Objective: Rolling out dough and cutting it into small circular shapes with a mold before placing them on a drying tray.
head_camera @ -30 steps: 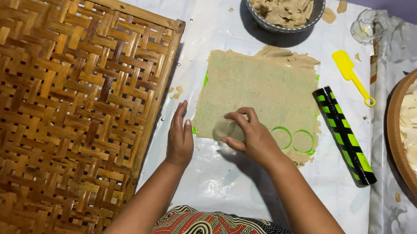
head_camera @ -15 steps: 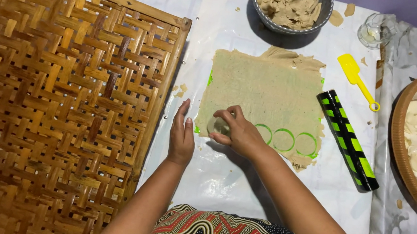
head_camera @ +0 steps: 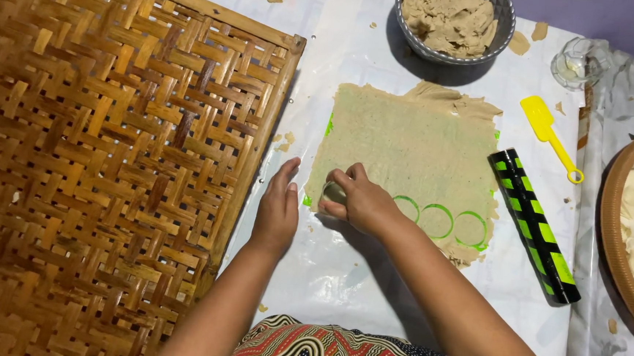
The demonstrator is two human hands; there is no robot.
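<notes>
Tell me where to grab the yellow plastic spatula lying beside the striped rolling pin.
Take the yellow plastic spatula by its thin handle, near the ring at the lower right end, coming from above. It lies flat on the white sheet, blade toward the glass, handle pointing away from the green and black striped rolling pin, so that end is free.

A glossy white plastic sheet (head_camera: 339, 289) covers the floor; a purple wall (head_camera: 620, 20) rises at one o'clock.
</notes>
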